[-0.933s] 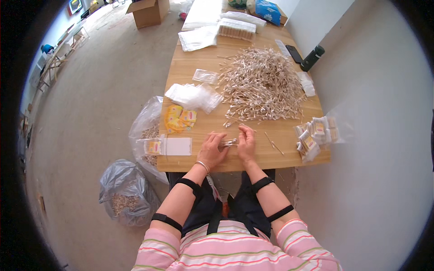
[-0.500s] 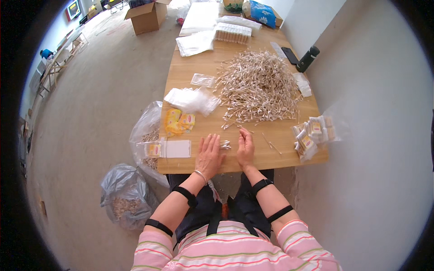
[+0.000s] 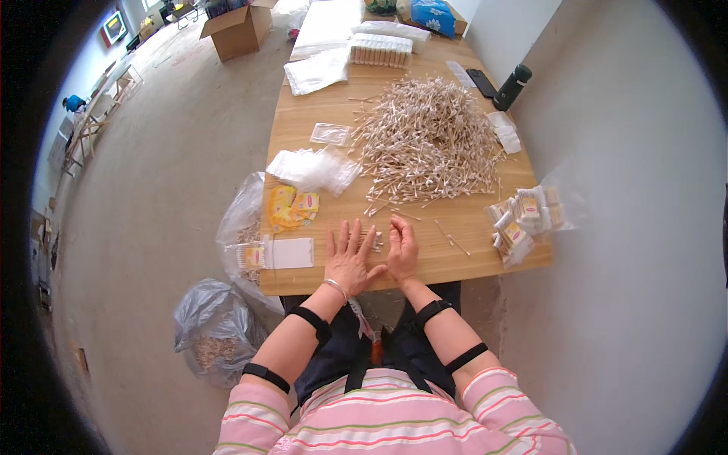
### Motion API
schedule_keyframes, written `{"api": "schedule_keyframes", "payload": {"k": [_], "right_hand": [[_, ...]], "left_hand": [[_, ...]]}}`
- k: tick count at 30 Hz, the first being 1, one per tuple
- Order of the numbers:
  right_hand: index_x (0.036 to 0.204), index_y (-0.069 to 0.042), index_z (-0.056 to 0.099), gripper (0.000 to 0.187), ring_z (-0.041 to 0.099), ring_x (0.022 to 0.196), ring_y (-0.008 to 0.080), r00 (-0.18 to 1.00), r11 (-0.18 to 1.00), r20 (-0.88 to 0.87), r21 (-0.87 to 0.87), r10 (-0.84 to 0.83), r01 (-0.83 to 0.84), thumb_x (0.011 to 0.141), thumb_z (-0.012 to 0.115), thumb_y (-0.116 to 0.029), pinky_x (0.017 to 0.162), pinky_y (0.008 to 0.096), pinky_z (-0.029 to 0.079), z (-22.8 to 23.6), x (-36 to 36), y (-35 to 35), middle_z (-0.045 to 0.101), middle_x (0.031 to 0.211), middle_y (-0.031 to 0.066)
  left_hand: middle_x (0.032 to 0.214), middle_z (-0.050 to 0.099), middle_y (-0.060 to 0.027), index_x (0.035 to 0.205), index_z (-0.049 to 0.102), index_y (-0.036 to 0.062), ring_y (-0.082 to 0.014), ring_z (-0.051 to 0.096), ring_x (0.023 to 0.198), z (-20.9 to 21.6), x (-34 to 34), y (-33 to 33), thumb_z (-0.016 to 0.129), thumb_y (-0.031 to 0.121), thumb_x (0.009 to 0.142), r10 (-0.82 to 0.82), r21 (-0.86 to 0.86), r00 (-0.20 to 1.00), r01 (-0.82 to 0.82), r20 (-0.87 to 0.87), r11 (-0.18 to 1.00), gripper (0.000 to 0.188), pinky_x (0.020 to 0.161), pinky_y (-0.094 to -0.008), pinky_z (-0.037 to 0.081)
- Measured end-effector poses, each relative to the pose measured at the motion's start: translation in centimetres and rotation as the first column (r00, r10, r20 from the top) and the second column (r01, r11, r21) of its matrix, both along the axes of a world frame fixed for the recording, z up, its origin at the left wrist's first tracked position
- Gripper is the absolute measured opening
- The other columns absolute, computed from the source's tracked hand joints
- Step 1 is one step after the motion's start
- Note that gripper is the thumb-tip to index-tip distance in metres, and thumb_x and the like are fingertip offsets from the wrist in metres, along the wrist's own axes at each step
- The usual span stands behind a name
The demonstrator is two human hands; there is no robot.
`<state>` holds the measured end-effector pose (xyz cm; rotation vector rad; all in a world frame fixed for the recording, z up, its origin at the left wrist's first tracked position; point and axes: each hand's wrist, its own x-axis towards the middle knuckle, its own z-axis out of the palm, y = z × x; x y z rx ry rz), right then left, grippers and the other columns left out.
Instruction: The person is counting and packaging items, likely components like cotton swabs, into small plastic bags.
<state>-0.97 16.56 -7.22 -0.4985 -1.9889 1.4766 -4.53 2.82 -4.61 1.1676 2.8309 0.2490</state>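
My left hand (image 3: 349,259) lies palm down near the table's front edge with its fingers spread. Under and between those fingers is a small bunch of cotton swabs (image 3: 377,241), partly covered, its white tips showing on the right. Beside the tips stands my right hand (image 3: 403,249) on its edge, fingers curled together; what they hold, if anything, is hidden. A loose swab (image 3: 408,215) lies by its fingertips. Farther off rises a large heap of cotton swabs (image 3: 428,140). To the left, a clear bag of swabs (image 3: 252,256) with a yellow label adjoins a white card (image 3: 293,253).
Yellow labels (image 3: 292,206) and clear plastic bags (image 3: 315,168) lie at left. Packed swab bags (image 3: 519,224) sit at the right edge. A dark bottle (image 3: 513,87) and phone (image 3: 482,83) stand far right. A grey sack (image 3: 216,315) is on the floor.
My left hand's fingers have spread apart over the bunch of swabs. My right hand has shifted slightly left and toward me, closer to the left thumb. The view has tilted a little.
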Motion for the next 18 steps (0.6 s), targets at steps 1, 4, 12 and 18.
{"api": "schedule_keyframes", "payload": {"k": [1,4,12,18], "right_hand": [[0.116,0.001,0.054,0.026,0.057,0.105,0.0251,1.0,0.999,0.001,0.036,0.0,0.0,0.094,0.045,-0.01,0.091,0.033,0.045,0.0,0.0,0.2,0.059,0.113,0.0151],[0.118,0.001,0.053,0.028,0.056,0.107,0.0237,0.999,0.995,0.014,0.094,0.03,-0.031,0.093,0.046,-0.007,0.093,0.0326,0.044,0.2,0.0,0.1,0.058,0.116,0.0148],[0.139,0.003,0.031,0.061,0.02,0.139,0.0333,0.868,0.453,0.46,0.744,0.187,-0.492,0.09,0.049,-0.029,0.115,0.0445,0.015,1.8,1.2,-2.5,0.029,0.146,0.0195],[0.142,0.004,0.025,0.085,0.013,0.142,0.0329,0.81,0.422,0.573,0.709,0.122,-0.565,0.084,0.054,-0.05,0.115,0.0461,0.01,1.0,-1.9,-2.7,0.021,0.15,0.0203]], "left_hand": [[0.154,0.013,-0.0136,0.149,0.017,0.02,-0.0319,0.005,0.143,0.1,0.3,-0.1,0.039,0.07,0.082,-0.021,-0.023,1.0,0.021,0.003,1.0,0.087,0.114,-0.0498,0.0],[0.151,0.021,-0.0149,0.148,0.021,0.0167,-0.0314,0.014,0.141,0.3,0.5,-0.8,0.047,0.059,0.085,-0.054,0.101,0.998,0.052,0.02,0.994,0.08,0.114,-0.0472,0.005],[0.134,0.046,-0.0187,0.14,0.029,0.0,-0.031,0.042,0.128,-2.0,-0.8,-2.2,0.045,-0.005,0.082,0.002,0.739,0.891,-0.377,0.453,0.558,0.061,0.109,-0.0387,0.03],[0.135,0.044,-0.0208,0.139,0.03,-0.003,-0.0261,0.042,0.129,-2.9,-1.3,-2.1,0.036,-0.011,0.084,-0.059,0.809,0.832,-0.517,0.552,0.281,0.056,0.109,-0.0353,0.031]]}}
